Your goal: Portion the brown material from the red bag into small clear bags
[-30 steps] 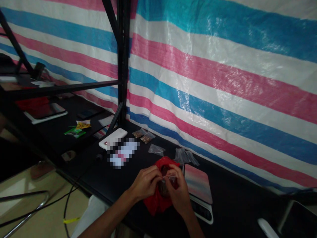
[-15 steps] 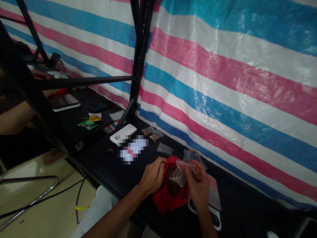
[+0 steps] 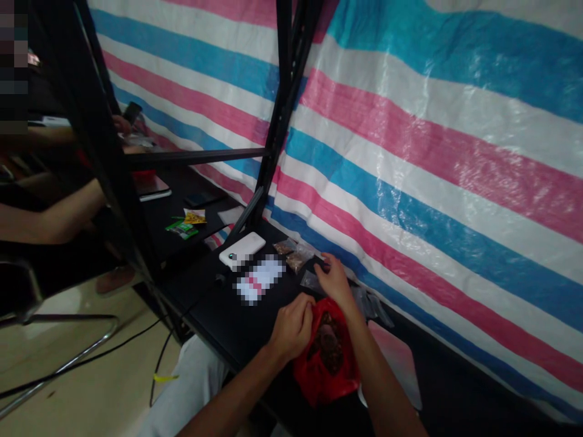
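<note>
Currently the left hand (image 3: 292,328) has its fingers closed on the near-left rim of a red plastic bag (image 3: 319,382), which sits open on the black table (image 3: 218,309) with dark brown pieces (image 3: 332,358) inside. The right hand (image 3: 334,279) reaches across above the bag's far side, its fingers curved beside the small filled packets (image 3: 296,261); the view is dim and small there, so I cannot tell whether the fingertips grip one of them. A flat clear packet (image 3: 310,279) lies partly beneath that hand. More clear bags (image 3: 371,306) lie by the foot of the striped sheet (image 3: 410,152), and a pink-topped scale (image 3: 396,358) rests just right of the red bag, partly covered by the right forearm. Left of the filled packets lies a white device (image 3: 243,249). Beyond the black post (image 3: 285,103), green and yellow packets (image 3: 183,229) lie near another person's arm (image 3: 59,218).
</note>
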A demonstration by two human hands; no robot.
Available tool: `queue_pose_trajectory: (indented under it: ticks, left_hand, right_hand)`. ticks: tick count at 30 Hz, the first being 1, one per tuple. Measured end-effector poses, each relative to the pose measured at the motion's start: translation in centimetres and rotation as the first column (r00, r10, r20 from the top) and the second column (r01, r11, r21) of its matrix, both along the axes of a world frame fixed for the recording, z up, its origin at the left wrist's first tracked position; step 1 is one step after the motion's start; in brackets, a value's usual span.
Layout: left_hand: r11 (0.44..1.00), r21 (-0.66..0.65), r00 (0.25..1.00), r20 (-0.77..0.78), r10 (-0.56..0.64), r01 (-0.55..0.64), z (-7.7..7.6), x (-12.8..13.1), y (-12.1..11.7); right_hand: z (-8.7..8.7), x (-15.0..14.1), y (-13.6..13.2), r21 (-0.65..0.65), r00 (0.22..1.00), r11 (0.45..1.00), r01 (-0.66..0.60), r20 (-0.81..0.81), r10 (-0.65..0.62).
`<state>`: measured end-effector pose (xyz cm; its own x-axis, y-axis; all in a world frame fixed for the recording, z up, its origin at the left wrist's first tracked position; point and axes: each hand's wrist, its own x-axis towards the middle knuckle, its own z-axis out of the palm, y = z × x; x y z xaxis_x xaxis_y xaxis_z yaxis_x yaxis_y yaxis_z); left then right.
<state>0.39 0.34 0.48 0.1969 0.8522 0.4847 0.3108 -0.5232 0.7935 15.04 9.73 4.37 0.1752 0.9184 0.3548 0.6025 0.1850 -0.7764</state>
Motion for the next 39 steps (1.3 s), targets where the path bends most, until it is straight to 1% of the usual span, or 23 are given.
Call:
queue_pose_trajectory:
  ticks: [3,5,7,10,12,13,15,17,19,20,22,24,26,28,31,33,36,39]
  left_hand:
    - [1.0,0.006,1.0,-0.004,-0.018,0.018,0.0,0.0,0.1]
    - [1.0,0.001,1.0,-0.005,-0.022,0.022,0.0,0.1,0.1]
    - [0.999,-0.033,1.0,0.026,-0.007,0.008,0.0,0.1,0.2]
    - [0.989,-0.139,0.988,0.134,0.073,-0.054,-0.2,0.1,0.5]
    - [0.979,-0.186,0.977,0.177,0.122,-0.088,-0.6,0.1,0.7]
    - [0.977,-0.195,0.974,0.19,0.126,-0.088,-0.8,0.1,0.8]
    - [0.977,-0.208,0.967,0.237,0.096,-0.046,-1.2,0.1,1.1]
    - [0.972,-0.234,0.945,0.322,0.062,0.016,-1.5,0.2,1.3]
    - [0.964,-0.261,0.917,0.396,0.054,0.056,-1.5,0.2,1.4]
    - [0.961,-0.271,0.907,0.417,0.059,0.062,-1.5,0.2,1.4]
    - [0.957,-0.284,0.9,0.43,0.073,0.058,-1.2,0.3,1.5]
    - [0.956,-0.289,0.899,0.43,0.085,0.048,-0.9,0.3,1.5]
    - [0.956,-0.289,0.897,0.433,0.091,0.043,-0.6,0.3,1.4]
    - [0.958,-0.286,0.892,0.439,0.107,0.026,-0.4,0.4,1.4]
    - [0.957,-0.288,0.879,0.45,0.157,-0.023,-0.5,0.3,1.5]
    - [0.953,-0.295,0.864,0.46,0.204,-0.068,-0.7,0.3,1.7]
    - [0.942,-0.308,0.839,0.472,0.271,-0.132,-1.0,0.1,1.9]
    - [0.938,-0.309,0.824,0.484,0.296,-0.155,-1.1,-0.1,1.9]
  right_hand:
    - [-0.9,1.3,-1.8,-0.074,0.991,0.994,-0.083,0.103,0.091]
    - [-0.9,2.0,-2.9,-0.105,0.982,0.99,-0.099,0.149,0.114]
    - [-0.4,2.3,-3.6,-0.102,0.979,0.991,-0.086,0.176,0.103]
    - [0.9,1.9,-4.8,-0.028,0.981,0.998,-0.061,0.182,0.065]
    - [1.8,1.2,-6.1,0.025,0.982,0.997,-0.08,0.175,0.074]
    - [2.1,0.8,-6.9,0.04,0.98,0.994,-0.098,0.175,0.09]
    - [2.4,0.1,-8.6,0.056,0.976,0.99,-0.133,0.181,0.121]
    - [2.5,-0.4,-10.2,0.048,0.964,0.981,-0.189,0.2,0.176]
    - [2.4,-0.2,-11.5,0.022,0.939,0.963,-0.267,0.231,0.255]
    - [2.3,0.1,-12.0,0.017,0.933,0.959,-0.282,0.238,0.27]
    - [2.0,1.1,-12.8,0.045,0.952,0.97,-0.239,0.206,0.225]
    - [1.5,2.4,-13.3,0.1,0.981,0.983,-0.155,0.129,0.141]
    - [1.1,3.5,-13.6,0.131,0.992,0.985,-0.114,0.07,0.106]
    - [1.0,4.3,-13.9,0.085,0.987,0.984,-0.155,0.065,0.15]
    - [1.0,4.7,-14.1,-0.079,0.955,0.962,-0.261,0.123,0.27]
    - [0.9,4.7,-14.1,-0.151,0.934,0.943,-0.296,0.163,0.319]
    - [0.5,4.3,-13.9,-0.195,0.907,0.924,-0.329,0.208,0.367]
    - [0.2,3.9,-13.8,-0.212,0.893,0.915,-0.342,0.229,0.387]
